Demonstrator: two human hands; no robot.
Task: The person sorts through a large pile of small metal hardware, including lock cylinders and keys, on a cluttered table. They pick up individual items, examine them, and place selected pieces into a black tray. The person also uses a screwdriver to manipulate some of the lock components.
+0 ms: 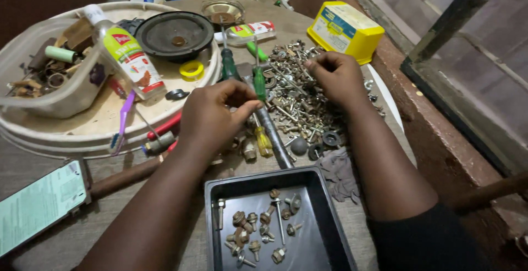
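A black rectangular tray (212, 216) sat at the near edge of the table (60, 238), holding a loose scatter of rusty screws and washered bolts (258, 230) across its floor. Toward the far left corner stood a wide, shallow cream tub (49, 136) carrying a dark speaker cone (175, 34), a plastic bottle with a green and red label (129, 56), a yellow tape roll (192, 70), a purple toothbrush (122, 119) and a smaller cream bowl (33, 92) of rusted odds and ends. A yellow box (345, 30) rested at the far right edge. Between the tub and the box lay the big heap of mixed screws and nuts (300, 103), with green-handled screwdrivers (258, 81) at its left side. The left hand (214, 119) hovered just left of the heap, wrist bent, its fingers drawn together at the tips as though pinching something small; what it held could not be made out. The right hand (338, 75) reached over the far side of the heap, knuckles up, fingers curled down into the screws, and whether it had hold of any could not be told. A phone (41, 205) lay at the near left edge.
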